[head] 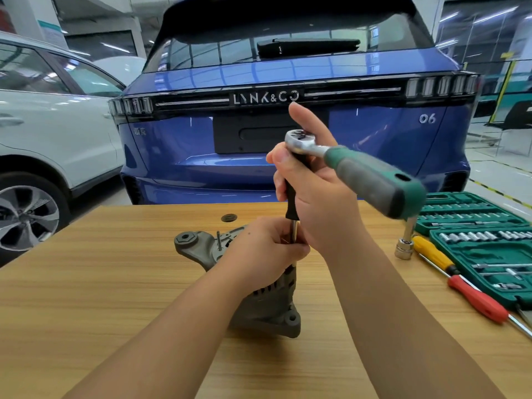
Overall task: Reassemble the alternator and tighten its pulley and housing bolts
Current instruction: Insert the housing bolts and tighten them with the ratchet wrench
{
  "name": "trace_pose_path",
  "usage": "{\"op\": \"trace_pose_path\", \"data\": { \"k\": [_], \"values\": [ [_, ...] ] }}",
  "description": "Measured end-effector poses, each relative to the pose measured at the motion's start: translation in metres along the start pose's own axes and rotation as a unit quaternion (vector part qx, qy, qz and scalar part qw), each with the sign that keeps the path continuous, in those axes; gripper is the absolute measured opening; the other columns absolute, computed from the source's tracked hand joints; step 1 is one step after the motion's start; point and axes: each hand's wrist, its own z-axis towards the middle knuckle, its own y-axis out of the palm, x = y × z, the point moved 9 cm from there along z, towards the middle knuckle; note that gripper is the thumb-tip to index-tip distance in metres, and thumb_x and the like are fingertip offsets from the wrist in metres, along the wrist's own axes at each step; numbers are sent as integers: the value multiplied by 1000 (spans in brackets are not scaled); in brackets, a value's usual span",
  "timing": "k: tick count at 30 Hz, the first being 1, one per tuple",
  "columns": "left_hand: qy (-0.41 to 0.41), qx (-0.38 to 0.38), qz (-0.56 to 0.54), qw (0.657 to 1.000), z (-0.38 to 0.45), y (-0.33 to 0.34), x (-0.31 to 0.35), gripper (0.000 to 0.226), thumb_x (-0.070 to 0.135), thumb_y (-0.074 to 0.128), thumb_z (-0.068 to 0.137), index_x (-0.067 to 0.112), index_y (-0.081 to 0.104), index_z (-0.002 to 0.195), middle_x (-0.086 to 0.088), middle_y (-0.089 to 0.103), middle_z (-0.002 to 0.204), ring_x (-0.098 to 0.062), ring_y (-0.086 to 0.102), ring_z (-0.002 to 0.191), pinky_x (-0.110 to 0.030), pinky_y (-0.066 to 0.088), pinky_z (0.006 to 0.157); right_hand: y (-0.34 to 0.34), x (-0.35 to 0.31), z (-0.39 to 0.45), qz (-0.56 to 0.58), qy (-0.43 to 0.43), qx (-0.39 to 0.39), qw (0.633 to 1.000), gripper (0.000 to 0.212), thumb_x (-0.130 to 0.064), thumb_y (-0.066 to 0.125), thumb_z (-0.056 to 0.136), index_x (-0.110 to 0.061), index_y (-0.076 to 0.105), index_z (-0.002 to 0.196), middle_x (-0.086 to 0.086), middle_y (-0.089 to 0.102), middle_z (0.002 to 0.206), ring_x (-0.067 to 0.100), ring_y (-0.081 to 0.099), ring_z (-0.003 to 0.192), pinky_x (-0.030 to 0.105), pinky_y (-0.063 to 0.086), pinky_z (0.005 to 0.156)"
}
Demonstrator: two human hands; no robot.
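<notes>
Alternator (259,309): a gray metal lump with slots cut in its round side. It stands on the wooden table (86,298), in the middle, near the person. It has thick ears with holes, one low at the front and one high at the back left with a six-sided nut shape in it. A thin pin sticks up on top.
Left hand (267,249): sits on top of the alternator. Its fingers are curled tight around the thin shiny bar (294,230) that goes down into the alternator.
Right hand (313,194): is above the alternator. Its fingers are wrapped around the black upper part of the bar, just under the ratchet's head. The first finger points up.
Ratchet (359,168): has a shiny round head on top of the bar. Its green and gray handle sticks out to the right of the alternator and looks blurry.
Tool case (475,240): green, open, full of sockets, to the right of the alternator.
Screwdrivers: a yellow one (431,250) and a red one (478,299) lie between the alternator and the case.
Blue car (288,133): parked behind the alternator, past the table.
</notes>
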Motion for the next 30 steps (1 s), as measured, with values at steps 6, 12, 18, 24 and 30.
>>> {"op": "trace_pose_path", "data": {
  "k": [6,12,18,24,30],
  "values": [
    [-1,-4,0,1000,-2,-1,-1,15,25,70,96,33,73,84,8,73,76,-14,67,69,-34,58,70,11,6,6,182,128,-43,974,58,-37,63,66,-26,56,122,8,61,78,24,44,56,36,31,54],
    [9,-6,18,1000,0,0,-1,7,31,70,95,38,72,92,8,74,83,-16,69,73,-45,62,77,-1,12,-4,134,128,32,982,29,-24,65,94,-12,59,121,1,55,72,15,44,58,26,40,54],
    [7,-8,21,1000,1,2,-3,15,31,69,97,41,72,87,7,75,81,-18,71,72,-42,63,73,-5,18,-1,108,154,41,981,19,-21,70,90,-12,65,106,3,64,76,11,46,55,23,42,54],
    [8,-3,7,1000,1,-1,-2,8,27,71,96,29,75,90,-2,74,77,-20,61,56,-36,54,56,6,2,1,73,19,-4,997,38,-10,63,93,-31,57,124,11,64,90,14,48,60,30,44,58],
    [1,-8,-3,1000,-4,-1,-2,11,27,69,97,22,74,88,-3,71,72,-15,58,54,-36,53,60,15,15,8,200,106,-88,970,38,-10,46,92,-25,56,126,6,68,80,15,56,52,25,47,50]
  ]
}}
